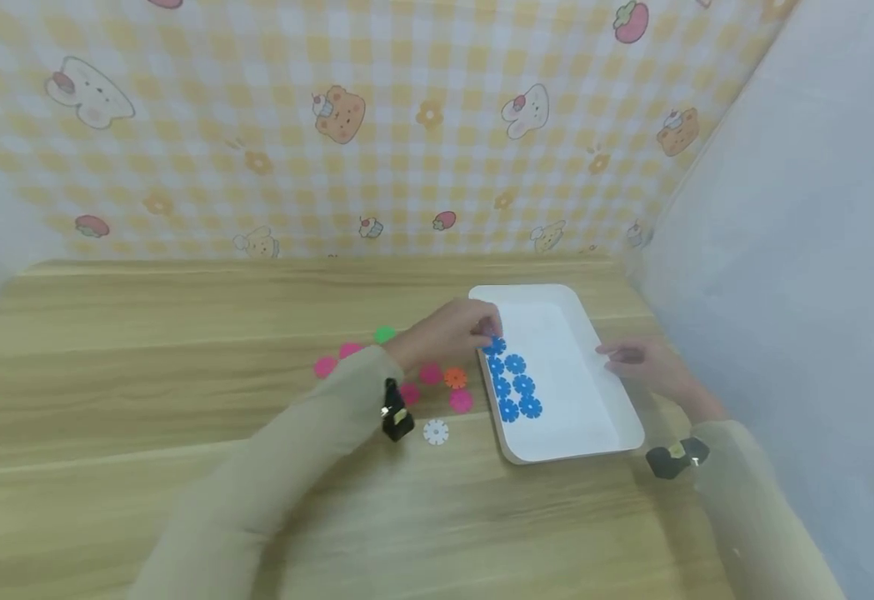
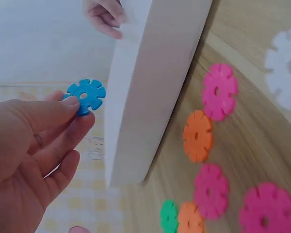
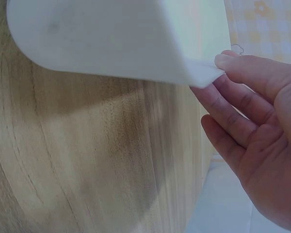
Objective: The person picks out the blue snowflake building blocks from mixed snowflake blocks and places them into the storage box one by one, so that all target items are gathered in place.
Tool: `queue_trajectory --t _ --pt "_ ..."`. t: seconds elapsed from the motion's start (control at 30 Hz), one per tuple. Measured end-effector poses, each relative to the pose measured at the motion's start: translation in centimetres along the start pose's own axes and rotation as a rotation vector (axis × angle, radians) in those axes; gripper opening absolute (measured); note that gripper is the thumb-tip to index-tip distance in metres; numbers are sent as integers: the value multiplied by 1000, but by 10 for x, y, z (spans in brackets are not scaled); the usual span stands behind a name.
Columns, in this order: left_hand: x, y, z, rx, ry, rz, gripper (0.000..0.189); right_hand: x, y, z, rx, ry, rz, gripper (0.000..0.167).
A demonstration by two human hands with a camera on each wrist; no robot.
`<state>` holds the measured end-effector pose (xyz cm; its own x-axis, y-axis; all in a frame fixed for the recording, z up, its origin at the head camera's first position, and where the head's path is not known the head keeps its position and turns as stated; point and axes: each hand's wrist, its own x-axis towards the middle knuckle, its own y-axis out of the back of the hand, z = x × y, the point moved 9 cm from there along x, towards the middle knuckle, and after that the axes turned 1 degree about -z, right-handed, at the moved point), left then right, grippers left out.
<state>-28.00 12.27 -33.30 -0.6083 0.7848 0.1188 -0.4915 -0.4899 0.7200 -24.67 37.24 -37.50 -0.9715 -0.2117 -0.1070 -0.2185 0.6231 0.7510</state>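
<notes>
My left hand [image 1: 451, 332] is over the left wall of a white tray [image 1: 579, 375]. Between its thumb and fingers it pinches a blue snowflake disc [image 2: 93, 91], a flat notched plastic piece with a centre hole. Several more blue discs [image 1: 523, 386] lie inside the tray, grouped along its left side. On the tray's right side, my right hand [image 1: 654, 365] grips the rim, thumb [image 3: 233, 64] on top and fingers beneath. The tray's rim passes between them in the right wrist view.
Left of the tray, loose discs lie on the wooden table [image 1: 144, 358]: several pink ones [image 1: 461, 401], orange ones [image 2: 198, 150], a green one [image 1: 384, 334] and a white one [image 1: 429, 427]. A checked cloth [image 1: 407, 167] hangs behind; a pale wall [image 1: 796, 275] stands at right.
</notes>
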Motion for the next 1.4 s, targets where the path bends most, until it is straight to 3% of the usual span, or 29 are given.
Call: queue_trajectory --t 0.17,0.43,0.7,0.9,1.23,1.4 --pt "30 -13 -9 -7 70 -1 12 -1 3 -3 0 3 6 32" --pt "52 -29 -21 51 195 2 13 2 5 -14 -36 64 8 29" --pt "61 -33 -36 88 257 1 14 6 6 -15 -21 44 -7 30" --pt "65 -35 -44 170 287 -9 17 6 5 -15 -27 9 -17 31" --pt "69 -42 -46 249 288 -1 17 4 5 -8 -31 -9 -4 31" --pt "68 -44 -45 225 291 12 16 1 2 -5 -19 -16 -3 30"
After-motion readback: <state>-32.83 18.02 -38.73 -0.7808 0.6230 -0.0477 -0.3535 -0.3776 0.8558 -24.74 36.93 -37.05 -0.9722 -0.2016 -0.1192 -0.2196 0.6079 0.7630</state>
